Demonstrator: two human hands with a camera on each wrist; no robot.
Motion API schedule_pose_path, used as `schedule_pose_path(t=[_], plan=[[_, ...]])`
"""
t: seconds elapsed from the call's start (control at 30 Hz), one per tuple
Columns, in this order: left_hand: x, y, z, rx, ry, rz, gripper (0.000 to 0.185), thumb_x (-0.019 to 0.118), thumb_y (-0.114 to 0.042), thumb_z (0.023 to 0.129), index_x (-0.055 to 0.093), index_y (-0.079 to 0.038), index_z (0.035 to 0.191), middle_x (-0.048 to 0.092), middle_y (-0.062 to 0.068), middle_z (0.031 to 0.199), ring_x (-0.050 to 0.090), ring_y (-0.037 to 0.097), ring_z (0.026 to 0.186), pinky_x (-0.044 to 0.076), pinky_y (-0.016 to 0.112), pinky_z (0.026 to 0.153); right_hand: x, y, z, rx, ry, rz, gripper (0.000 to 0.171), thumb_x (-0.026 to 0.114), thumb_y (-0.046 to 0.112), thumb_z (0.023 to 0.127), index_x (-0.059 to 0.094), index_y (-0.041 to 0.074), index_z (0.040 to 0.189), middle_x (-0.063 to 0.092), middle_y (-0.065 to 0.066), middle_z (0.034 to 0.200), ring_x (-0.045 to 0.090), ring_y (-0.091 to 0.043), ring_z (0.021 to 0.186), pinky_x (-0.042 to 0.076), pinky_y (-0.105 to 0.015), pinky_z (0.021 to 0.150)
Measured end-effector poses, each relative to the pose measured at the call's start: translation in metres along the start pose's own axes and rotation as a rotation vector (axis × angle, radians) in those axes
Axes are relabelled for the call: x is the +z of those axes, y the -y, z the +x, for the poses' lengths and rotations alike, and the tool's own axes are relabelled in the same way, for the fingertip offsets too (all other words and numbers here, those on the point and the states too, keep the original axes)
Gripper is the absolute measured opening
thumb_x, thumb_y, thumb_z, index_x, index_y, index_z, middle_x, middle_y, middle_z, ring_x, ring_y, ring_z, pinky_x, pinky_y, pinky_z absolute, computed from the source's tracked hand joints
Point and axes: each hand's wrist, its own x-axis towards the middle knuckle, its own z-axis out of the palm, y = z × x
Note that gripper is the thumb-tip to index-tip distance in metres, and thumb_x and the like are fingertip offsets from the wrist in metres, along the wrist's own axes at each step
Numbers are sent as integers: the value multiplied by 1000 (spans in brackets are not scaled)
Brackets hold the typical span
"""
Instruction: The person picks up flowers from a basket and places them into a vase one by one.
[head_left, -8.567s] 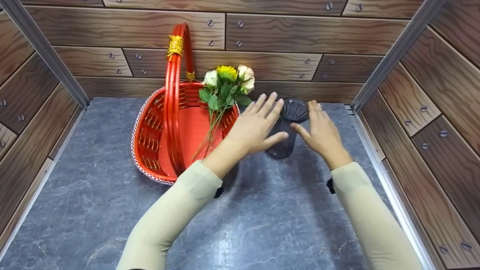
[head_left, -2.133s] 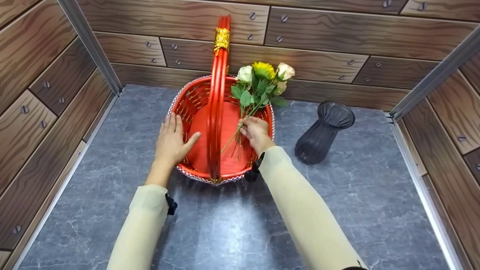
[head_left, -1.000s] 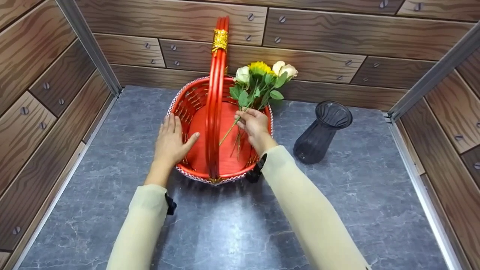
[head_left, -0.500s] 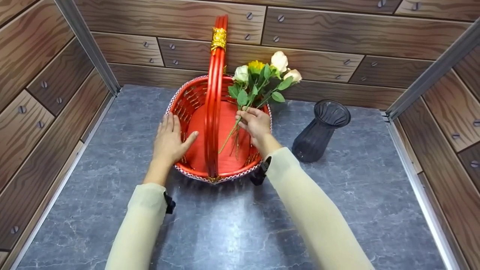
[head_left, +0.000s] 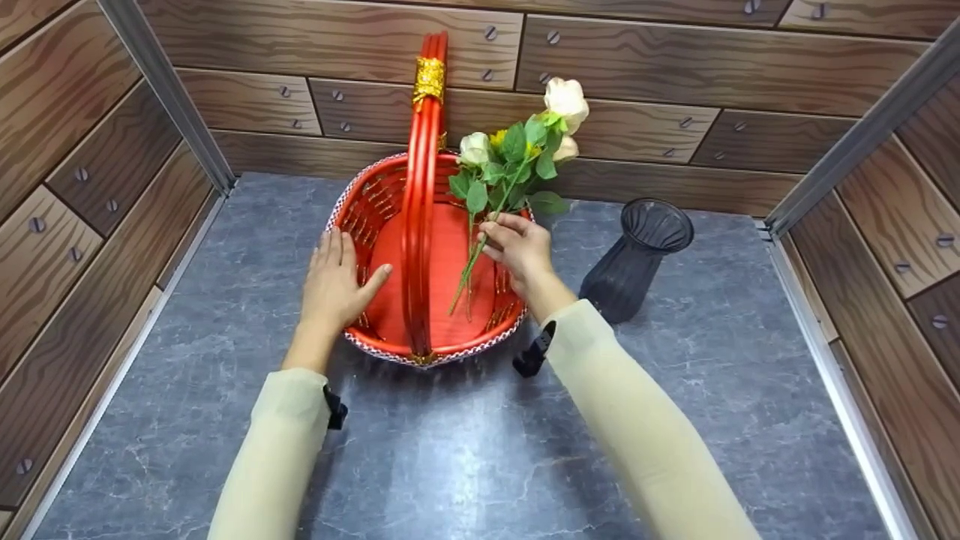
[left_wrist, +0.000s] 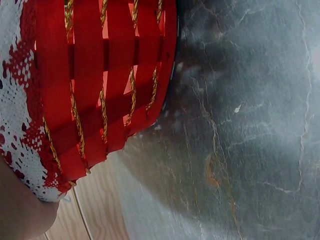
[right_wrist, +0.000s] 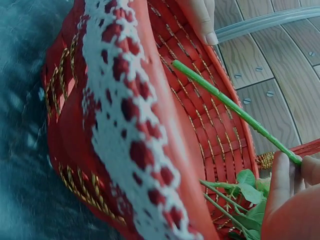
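A red woven basket (head_left: 360,217) with a tall red handle (head_left: 421,172) stands on the grey tabletop. My left hand (head_left: 337,274) lies flat against its left rim, fingers straight, thumb over the edge. My right hand (head_left: 514,244) pinches the green stem (right_wrist: 225,100) of a white rose (head_left: 566,97) and holds it above the basket's right side. The other flowers (head_left: 480,150), white and yellow, lean on the basket's far rim. In the right wrist view my fingers (right_wrist: 282,175) pinch the stem over the lace-trimmed rim (right_wrist: 120,125). The left wrist view shows the basket wall (left_wrist: 100,75).
A dark ribbed glass vase (head_left: 634,259) stands upright to the right of the basket, close to my right forearm. Wood-panelled walls (head_left: 675,67) close in the grey marble-patterned tabletop (head_left: 465,450) on three sides.
My right hand has drawn one white rose up out of the bunch and tilted it more upright. My left hand has stayed on the basket rim. Earlier both hands were at the vase.
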Motion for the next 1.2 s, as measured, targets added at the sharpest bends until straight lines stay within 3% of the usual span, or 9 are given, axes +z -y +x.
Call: schedule_pose_path(t=[0.13,0.27,0.4,0.6,0.8,0.97,1.2], plan=[[0,0,0,3,3,9,98,38,-66,98,14,9,155,8,28,164,3,42,153,6,53,125,-6,9,-5,-19,20,34,11,66,-6,92,63,0,101,72,-7,85,72,-18,75,62,-29,69],[0,0,0,4,3,2,98,37,-67,98,15,9,155,7,28,164,3,42,153,6,53,125,-12,18,-9,-39,26,27,14,65,-5,92,63,-3,106,72,-7,85,72,-17,75,61,-27,68],[0,0,0,6,-6,-1,98,38,-67,98,17,10,155,8,28,164,3,42,153,5,52,125,-18,29,-12,-61,16,-3,20,66,-3,93,63,-5,112,74,-11,91,73,-17,78,61,-27,70],[-1,-1,-1,7,-8,7,98,37,-67,98,18,10,154,10,28,163,3,42,153,5,52,125,-29,43,-18,-85,14,22,17,67,-4,92,64,-4,108,72,-20,103,72,-19,79,62,-29,73],[-1,-2,0,15,-8,0,97,38,-66,98,18,10,154,10,28,163,2,42,153,7,54,124,-41,59,-23,-119,20,49,28,67,-5,91,60,-9,118,73,-12,93,72,-18,78,61,-28,75],[-1,-1,0,19,-17,1,98,39,-66,98,18,11,154,11,29,163,4,43,153,8,54,124,-50,71,-27,-150,12,67,26,66,-5,91,60,-9,117,74,-9,87,72,-18,75,61,-27,72],[-1,-1,-2,19,-12,-5,98,39,-66,98,17,11,154,9,29,163,3,43,153,7,54,124,-65,87,-31,-178,-7,84,20,67,-5,91,63,-4,111,73,-12,90,73,-18,77,61,-28,72]])
